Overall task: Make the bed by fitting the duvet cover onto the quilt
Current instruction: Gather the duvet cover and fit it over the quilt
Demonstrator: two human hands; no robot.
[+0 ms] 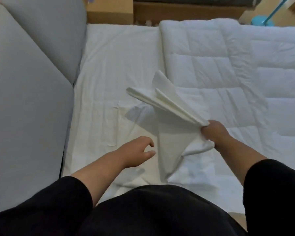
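The right hand [215, 132] is clenched around a gathered bunch of the folded white duvet cover [162, 106], holding it lifted above the bed. From the curled fingers [205, 129] stiff folded layers fan out up and to the left, while a softer wad bulges just below the knuckles and a loose panel drapes down to the bed sheet [112, 74] beneath. The left hand [138, 150] grips nothing: its fingers are loosely spread and relaxed, tips hovering just beside the hanging panel, apparently reaching for it but not touching as far as the view shows.

The quilted white quilt [228, 65] lies flat on the bed beyond and to the right of the right hand's knuckles, uncovered; fitting has not begun, so this reads as the unfolding step.

The main risk is in the right hand's grasp. It bunches several layers at once, so shaking from here may let the cover open twisted, or inside out, with the opening hard to find. If the left fingertips catch the nearest fold rather than a true corner or hem, the two hands will pull against the same layer and the cloth will knot rather than spread. The loose panel trailing below the right fingers could also snag under the person's body at the bed's near edge. White on white makes edges hard to tell apart.

The grey padded headboard [24, 82] stands well to the left of the left fingers.
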